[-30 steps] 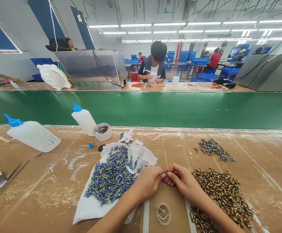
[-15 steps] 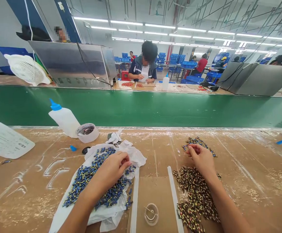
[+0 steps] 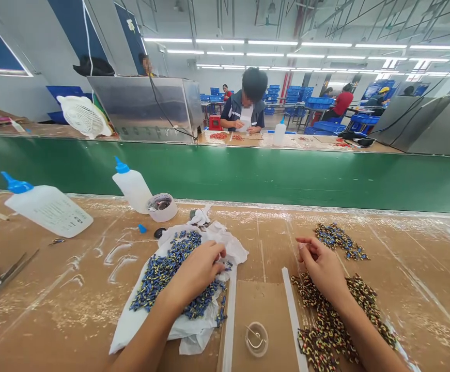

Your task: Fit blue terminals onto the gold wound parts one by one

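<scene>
My left hand (image 3: 205, 263) is over a heap of small blue-and-yellow pieces (image 3: 158, 271), its fingers curled toward the thumb at the heap's right side. Whatever is between those fingertips is hidden. The heap lies on crumpled white paper (image 3: 126, 325). My right hand (image 3: 321, 266) hovers over a heap of small dark pieces with cream and red parts (image 3: 325, 336), thumb and forefinger apart, with nothing visible between them. Just beyond it lies a smaller group of blue-and-yellow pieces (image 3: 339, 240). Between the heaps, a small clear cup (image 3: 256, 341) with a thin stick in it stands on cardboard.
White strips (image 3: 291, 310) edge the cardboard. At the left are two blue-capped squeeze bottles (image 3: 60, 214), a tape roll (image 3: 163, 209) and a loose blue cap (image 3: 142, 229). Beyond the green belt (image 3: 248, 175), a person (image 3: 244, 103) works at another bench beside metal housings (image 3: 143, 111).
The view has turned left, shifting the scene rightward. My right hand has drawn back from the smaller blue-and-yellow group, and its fingers have parted. My left hand stays over its heap.
</scene>
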Motion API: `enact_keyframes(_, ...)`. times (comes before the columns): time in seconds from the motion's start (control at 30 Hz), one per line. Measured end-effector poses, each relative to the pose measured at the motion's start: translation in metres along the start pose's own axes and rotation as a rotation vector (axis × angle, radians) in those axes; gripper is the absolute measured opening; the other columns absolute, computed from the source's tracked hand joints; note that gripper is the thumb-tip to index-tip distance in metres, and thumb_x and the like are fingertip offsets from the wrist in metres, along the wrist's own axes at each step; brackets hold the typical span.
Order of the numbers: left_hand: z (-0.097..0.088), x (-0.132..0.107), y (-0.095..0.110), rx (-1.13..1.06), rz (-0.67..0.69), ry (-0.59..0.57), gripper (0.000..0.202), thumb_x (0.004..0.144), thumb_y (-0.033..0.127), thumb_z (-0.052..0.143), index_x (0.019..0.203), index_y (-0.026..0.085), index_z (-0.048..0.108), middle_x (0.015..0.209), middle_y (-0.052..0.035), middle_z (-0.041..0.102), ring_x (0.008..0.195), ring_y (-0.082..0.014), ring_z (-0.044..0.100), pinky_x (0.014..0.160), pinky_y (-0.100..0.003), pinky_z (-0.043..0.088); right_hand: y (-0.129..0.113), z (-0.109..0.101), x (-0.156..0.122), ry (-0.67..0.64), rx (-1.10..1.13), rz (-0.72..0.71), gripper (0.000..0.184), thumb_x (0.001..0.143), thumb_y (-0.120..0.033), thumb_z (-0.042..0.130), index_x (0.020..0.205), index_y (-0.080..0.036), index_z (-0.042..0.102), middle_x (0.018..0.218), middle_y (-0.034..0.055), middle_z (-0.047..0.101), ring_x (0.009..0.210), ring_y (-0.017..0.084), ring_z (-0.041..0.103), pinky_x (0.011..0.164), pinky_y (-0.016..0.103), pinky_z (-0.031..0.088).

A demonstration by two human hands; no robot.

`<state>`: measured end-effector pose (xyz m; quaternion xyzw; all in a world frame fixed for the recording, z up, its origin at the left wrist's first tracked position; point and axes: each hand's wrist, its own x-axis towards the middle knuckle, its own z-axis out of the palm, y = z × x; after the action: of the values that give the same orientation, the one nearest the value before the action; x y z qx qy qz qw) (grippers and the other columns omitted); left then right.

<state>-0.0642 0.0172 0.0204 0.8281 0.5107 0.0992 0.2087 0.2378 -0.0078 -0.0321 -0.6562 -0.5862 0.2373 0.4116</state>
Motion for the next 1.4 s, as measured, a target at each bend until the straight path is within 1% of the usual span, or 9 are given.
enact_keyframes(0.27, 0.015, 0.005, 0.009, 0.054, 0.065, 0.018, 0.015, 0.087, 0.011, 0.046, 0.086, 0.019, 0.059, 0.092, -0.0038, 0.058, 0.089, -0.0191, 0.053, 0.076, -0.027, 0.037, -0.002, 0.016, -0.011, -0.120, 0.039, -0.039, 0.038, 0.092, -0.048, 0.045, 0.102, -0.016, 0.063, 0.060, 0.0013, 0.062, 0.056, 0.020, 0.059, 0.053, 0.028, 0.043)
enact_keyframes(0.4, 0.026, 0.004, 0.005, 0.099, 0.069, 0.005, 0.018, 0.087, 0.010, 0.042, 0.082, 0.017, 0.057, 0.091, -0.0048, 0.057, 0.085, -0.0185, 0.053, 0.073, -0.028, 0.036, -0.008, 0.019, -0.017, -0.156, 0.048, -0.047, 0.039, 0.091, -0.049, 0.047, 0.105, -0.016, 0.063, 0.061, 0.0016, 0.063, 0.058, 0.021, 0.062, 0.055, 0.029, 0.045)
enact_keyframes(0.53, 0.027, 0.003, 0.000, 0.086, 0.087, 0.049, 0.018, 0.084, 0.005, 0.041, 0.084, 0.017, 0.054, 0.095, -0.0047, 0.056, 0.085, -0.0179, 0.051, 0.072, -0.027, 0.035, -0.016, 0.021, -0.021, -0.205, 0.057, -0.067, 0.039, 0.092, -0.049, 0.045, 0.103, -0.017, 0.064, 0.063, 0.0027, 0.064, 0.060, 0.021, 0.062, 0.055, 0.028, 0.045)
enact_keyframes(0.73, 0.010, 0.004, 0.000, -0.167, 0.049, 0.177, 0.013, 0.088, 0.010, 0.040, 0.083, 0.018, 0.048, 0.081, -0.0011, 0.059, 0.075, -0.0161, 0.051, 0.066, -0.026, 0.033, -0.018, 0.027, -0.023, -0.223, 0.073, -0.086, 0.041, 0.093, -0.049, 0.042, 0.104, -0.016, 0.063, 0.063, 0.0029, 0.062, 0.061, 0.021, 0.060, 0.055, 0.027, 0.044)
enact_keyframes(0.97, 0.012, 0.005, 0.010, -0.422, 0.038, 0.176, 0.009, 0.085, 0.016, 0.048, 0.079, 0.018, 0.053, 0.074, 0.0010, 0.061, 0.071, -0.0144, 0.053, 0.065, -0.024, 0.036, -0.028, 0.031, -0.032, -0.282, 0.081, -0.117, 0.039, 0.094, -0.048, 0.043, 0.099, -0.017, 0.065, 0.063, 0.0022, 0.061, 0.059, 0.020, 0.058, 0.055, 0.027, 0.042)
enact_keyframes(1.03, 0.016, 0.005, 0.011, -0.458, 0.034, 0.149, 0.008, 0.084, 0.016, 0.050, 0.086, 0.018, 0.058, 0.076, 0.0007, 0.062, 0.074, -0.0149, 0.055, 0.068, -0.023, 0.038, -0.030, 0.034, -0.033, -0.286, 0.092, -0.117, 0.040, 0.093, -0.050, 0.043, 0.096, -0.017, 0.065, 0.061, 0.0016, 0.060, 0.057, 0.020, 0.057, 0.053, 0.027, 0.041)
enact_keyframes(1.13, 0.018, 0.004, 0.013, -0.449, 0.026, 0.131, 0.021, 0.085, 0.016, 0.049, 0.101, 0.020, 0.062, 0.083, -0.0014, 0.066, 0.082, -0.0167, 0.057, 0.074, -0.025, 0.040, -0.031, 0.037, -0.033, -0.288, 0.117, -0.107, 0.042, 0.091, -0.054, 0.043, 0.092, -0.017, 0.064, 0.059, 0.0015, 0.059, 0.056, 0.020, 0.057, 0.053, 0.027, 0.041)
enact_keyframes(1.3, 0.017, 0.005, 0.017, -0.376, 0.134, 0.123, 0.020, 0.085, 0.014, 0.048, 0.086, 0.018, 0.067, 0.088, -0.0031, 0.067, 0.086, -0.0167, 0.057, 0.079, -0.026, 0.040, -0.037, 0.034, -0.038, -0.433, 0.174, -0.088, 0.039, 0.093, -0.051, 0.043, 0.095, -0.017, 0.063, 0.066, 0.0027, 0.061, 0.064, 0.020, 0.059, 0.059, 0.028, 0.043)
enact_keyframes(1.4, 0.019, 0.006, 0.018, -0.403, 0.105, 0.114, 0.018, 0.082, 0.013, 0.050, 0.083, 0.018, 0.068, 0.083, -0.0014, 0.068, 0.080, -0.0155, 0.057, 0.075, -0.025, 0.039, -0.043, 0.031, -0.046, -0.588, 0.246, -0.054, 0.035, 0.092, -0.048, 0.047, 0.095, -0.018, 0.064, 0.075, 0.0037, 0.063, 0.072, 0.020, 0.058, 0.066, 0.028, 0.045)
